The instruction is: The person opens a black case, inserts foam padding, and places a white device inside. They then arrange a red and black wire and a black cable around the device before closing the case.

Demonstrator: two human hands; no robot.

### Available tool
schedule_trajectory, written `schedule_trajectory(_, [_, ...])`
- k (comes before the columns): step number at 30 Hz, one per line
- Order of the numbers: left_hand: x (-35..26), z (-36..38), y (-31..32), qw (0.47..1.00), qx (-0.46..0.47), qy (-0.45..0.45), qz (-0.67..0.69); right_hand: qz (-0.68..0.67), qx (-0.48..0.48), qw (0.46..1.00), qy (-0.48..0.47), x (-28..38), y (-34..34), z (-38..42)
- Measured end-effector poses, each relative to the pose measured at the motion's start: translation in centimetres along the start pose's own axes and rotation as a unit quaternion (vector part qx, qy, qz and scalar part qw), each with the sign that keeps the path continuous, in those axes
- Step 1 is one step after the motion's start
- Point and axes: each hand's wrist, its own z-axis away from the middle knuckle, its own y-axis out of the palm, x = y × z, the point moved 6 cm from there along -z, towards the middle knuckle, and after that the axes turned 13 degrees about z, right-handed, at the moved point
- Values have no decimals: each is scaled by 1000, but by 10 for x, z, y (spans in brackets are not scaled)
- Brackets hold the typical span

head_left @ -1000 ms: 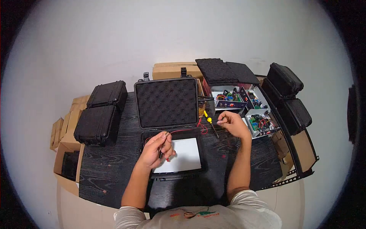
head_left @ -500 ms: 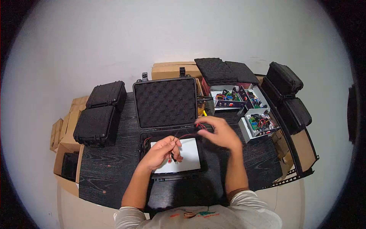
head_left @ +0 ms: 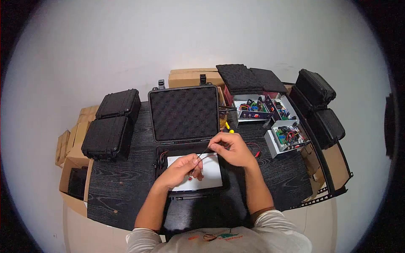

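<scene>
A thin dark wire (head_left: 203, 152) runs between my two hands. My left hand (head_left: 182, 170) is closed on it with thumb and fingertips, and a small red tip (head_left: 190, 178) shows below the fingers. My right hand (head_left: 234, 148) pinches the wire further up and to the right. From behind it a red lead (head_left: 252, 144) trails to a red clip (head_left: 257, 154) near the table. Under my hands lies an open black hard case (head_left: 228, 181) holding a white panel (head_left: 211, 175). Its raised lid has a foam lining (head_left: 183, 114). Coiled cables (head_left: 161, 160) lie at the case's left side.
Closed black cases are stacked left (head_left: 110, 130) and right (head_left: 316, 92). White boxes with circuit boards and wires (head_left: 253, 107) stand at the back right, beside foam sheets (head_left: 249, 80). A cardboard box (head_left: 76, 179) stands at the left edge; yellow items (head_left: 230, 127) lie behind the case.
My right hand has come closer to my left and pinches the dark wire. The red lead it held now trails to the right, with its red clip in view.
</scene>
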Motion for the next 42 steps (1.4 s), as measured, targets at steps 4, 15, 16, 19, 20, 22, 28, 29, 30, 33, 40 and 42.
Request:
schedule_trajectory(4, [2, -1, 0, 1000, -10, 23, 17, 1, -11, 1000, 26, -7, -2, -2])
schedule_trajectory(15, [0, -3, -1, 993, -14, 38, 113, 109, -6, 986, -129, 28, 15, -4])
schedule_trajectory(16, [0, -3, -2, 991, -15, 39, 123, 108, -10, 985, -131, 27, 15, -4])
schedule_trajectory(19, [1, -2, -3, 990, -10, 28, 137, 111, -26, 983, -142, 26, 14, -3])
schedule_trajectory(20, [1, -1, -2, 990, -8, 22, 140, 117, -36, 981, -148, 27, 14, -2])
schedule_trajectory(22, [1, 0, -3, 990, 14, 31, 138, 87, -53, 987, -125, 24, 14, -2])
schedule_trajectory(28, [2, 1, -1, 990, 57, 28, 130, -31, -24, 998, -43, 1, 16, -1])
schedule_trajectory(29, [1, 1, 1, 990, 56, 25, 125, -53, -16, 998, -31, -1, 16, -1])
schedule_trajectory(30, [1, 2, 2, 990, 54, 20, 132, -74, -7, 997, -19, -2, 17, 0])
schedule_trajectory(33, [1, 2, 3, 987, 53, 14, 149, -206, -62, 976, 27, -7, 13, -1])
schedule_trajectory(40, [1, 1, 7, 969, 80, 23, 233, -235, -41, 971, 23, -28, -1, -1])
schedule_trajectory(42, [0, 0, 6, 973, 78, 32, 212, -108, -24, 994, 11, -26, -7, 1])
